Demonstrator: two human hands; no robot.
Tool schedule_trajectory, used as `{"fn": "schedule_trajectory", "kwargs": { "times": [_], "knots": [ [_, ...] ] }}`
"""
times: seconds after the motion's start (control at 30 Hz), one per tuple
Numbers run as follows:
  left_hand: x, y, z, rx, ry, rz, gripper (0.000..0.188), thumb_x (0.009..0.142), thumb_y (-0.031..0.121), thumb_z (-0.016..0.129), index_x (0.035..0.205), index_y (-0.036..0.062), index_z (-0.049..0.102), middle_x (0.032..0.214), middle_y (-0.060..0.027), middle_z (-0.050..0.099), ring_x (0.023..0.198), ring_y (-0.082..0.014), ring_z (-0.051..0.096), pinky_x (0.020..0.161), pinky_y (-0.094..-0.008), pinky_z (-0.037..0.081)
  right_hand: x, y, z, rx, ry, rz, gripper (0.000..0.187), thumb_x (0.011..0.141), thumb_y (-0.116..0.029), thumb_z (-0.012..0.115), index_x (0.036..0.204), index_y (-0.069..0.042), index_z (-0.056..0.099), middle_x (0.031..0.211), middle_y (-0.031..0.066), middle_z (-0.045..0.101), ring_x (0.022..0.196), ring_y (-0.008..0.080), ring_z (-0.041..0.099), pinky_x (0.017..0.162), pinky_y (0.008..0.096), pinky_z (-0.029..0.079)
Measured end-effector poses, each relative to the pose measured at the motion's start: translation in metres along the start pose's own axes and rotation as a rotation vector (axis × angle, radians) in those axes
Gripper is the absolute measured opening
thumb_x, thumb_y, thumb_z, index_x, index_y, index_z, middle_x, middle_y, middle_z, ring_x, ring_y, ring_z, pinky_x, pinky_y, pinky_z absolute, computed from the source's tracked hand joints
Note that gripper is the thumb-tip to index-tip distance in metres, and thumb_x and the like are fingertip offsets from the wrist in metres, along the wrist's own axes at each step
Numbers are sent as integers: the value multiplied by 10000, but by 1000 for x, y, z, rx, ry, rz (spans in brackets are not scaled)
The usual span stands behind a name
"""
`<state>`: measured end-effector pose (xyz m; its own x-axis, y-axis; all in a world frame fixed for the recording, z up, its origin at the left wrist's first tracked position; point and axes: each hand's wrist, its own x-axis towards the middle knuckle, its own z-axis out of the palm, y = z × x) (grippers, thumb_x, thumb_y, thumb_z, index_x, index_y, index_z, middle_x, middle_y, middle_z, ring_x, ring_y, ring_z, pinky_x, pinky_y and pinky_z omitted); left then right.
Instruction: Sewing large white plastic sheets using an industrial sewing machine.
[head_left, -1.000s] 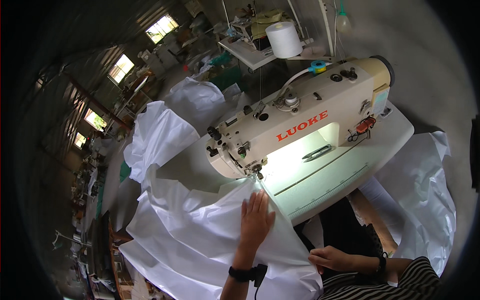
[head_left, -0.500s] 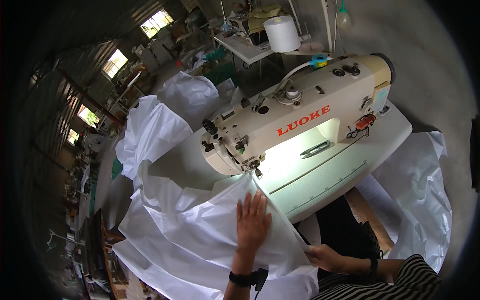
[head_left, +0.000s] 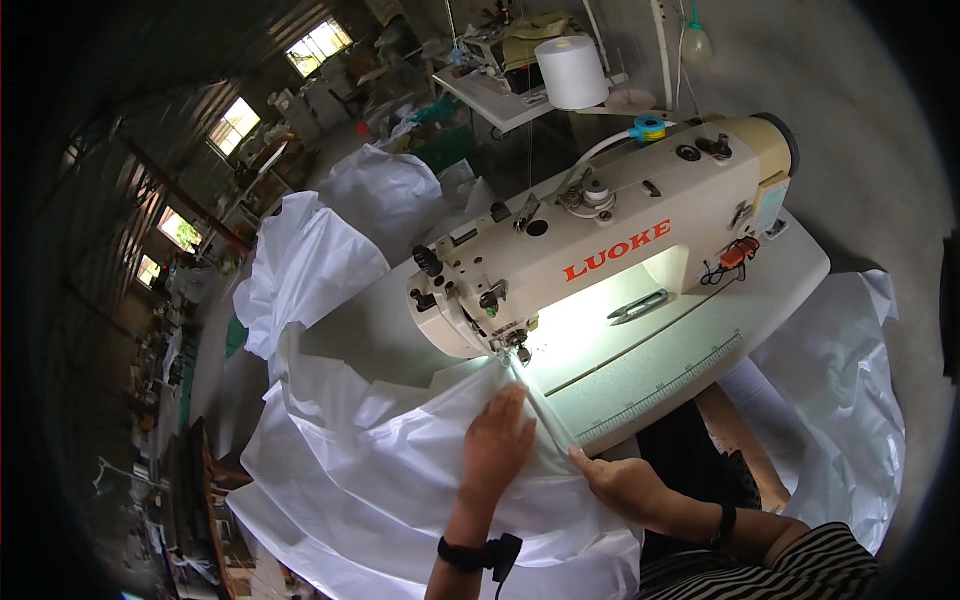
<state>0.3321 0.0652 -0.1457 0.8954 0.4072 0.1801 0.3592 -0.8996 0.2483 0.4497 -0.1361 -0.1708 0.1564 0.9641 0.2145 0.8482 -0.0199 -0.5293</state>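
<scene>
1. Here's the white sheet (head_left: 380, 440), the biggest thing in view, spread in loose folds left of and below the machine, one edge running up under the needle area.
2. Next, the pale table (head_left: 690, 365), a ruler scale printed along its near side.
3. On it stands the sewing machine (head_left: 600, 235), cream-coloured, its lamp throwing bright light under the arm.
4. The right hand (head_left: 625, 487) now, at the table's near edge: thumb and fingers pinched on the sheet's edge, below the needle.
5. The left hand (head_left: 498, 437) lies on the sheet, close to the needle, fingers slightly bent; whether they grip the material, I cannot tell.
6. Behind the machine, a white thread cone (head_left: 572, 75).
7. And smallest, metal snips (head_left: 638, 306) resting on the table under the arm.
</scene>
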Motion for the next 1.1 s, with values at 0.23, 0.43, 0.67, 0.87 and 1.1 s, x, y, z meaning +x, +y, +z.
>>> {"fn": "schedule_trajectory", "kwargs": {
  "times": [0.23, 0.43, 0.67, 0.87, 1.1],
  "knots": [
    [5, -15, 18, 112, 223, -4, 408, 864, 169, 646, 1258, 73, 601, 1351, -67, 578, 1248, -257, 536, 1026, -425, 422, 50, 8, -29, -50, 218, 20, 216, 876, -216, 657, 1031, -66, 656, 723, 84, 611, 621, 265, 640, 566, 368, 521],
    [11, -7, 21, 54, 288, -5, 407, 840, 142, 656, 1237, 63, 617, 1312, -79, 607, 1241, -268, 538, 1027, -429, 413, 113, 18, 4, -186, 244, 38, 142, 877, -208, 648, 863, -81, 585, 803, 93, 559, 748, 287, 631, 645, 387, 526],
    [6, -11, 20, -11, 282, -106, 409, 851, 146, 649, 1252, 77, 611, 1270, -74, 635, 1229, -273, 549, 1010, -423, 419, 117, 5, 3, 53, 101, 111, 236, 863, -155, 605, 1074, -55, 641, 755, 88, 669, 684, 279, 675, 666, 411, 533],
    [14, -11, 21, 26, 280, -22, 344, 896, 102, 595, 1237, 56, 612, 1248, -89, 644, 1198, -288, 572, 997, -431, 426, 116, 10, 18, -490, 24, -63, 231, 870, -117, 584, 1090, -90, 650, 717, 60, 640, 661, 278, 659, 644, 399, 518],
    [10, -10, 19, 79, 291, -1, 319, 903, 136, 589, 1215, 88, 638, 1262, -61, 633, 1208, -248, 562, 981, -407, 430, 145, 56, -2, -102, 254, -190, 256, 870, -156, 591, 1112, -92, 644, 758, 58, 639, 720, 253, 658, 655, 380, 512]
  ]
}}
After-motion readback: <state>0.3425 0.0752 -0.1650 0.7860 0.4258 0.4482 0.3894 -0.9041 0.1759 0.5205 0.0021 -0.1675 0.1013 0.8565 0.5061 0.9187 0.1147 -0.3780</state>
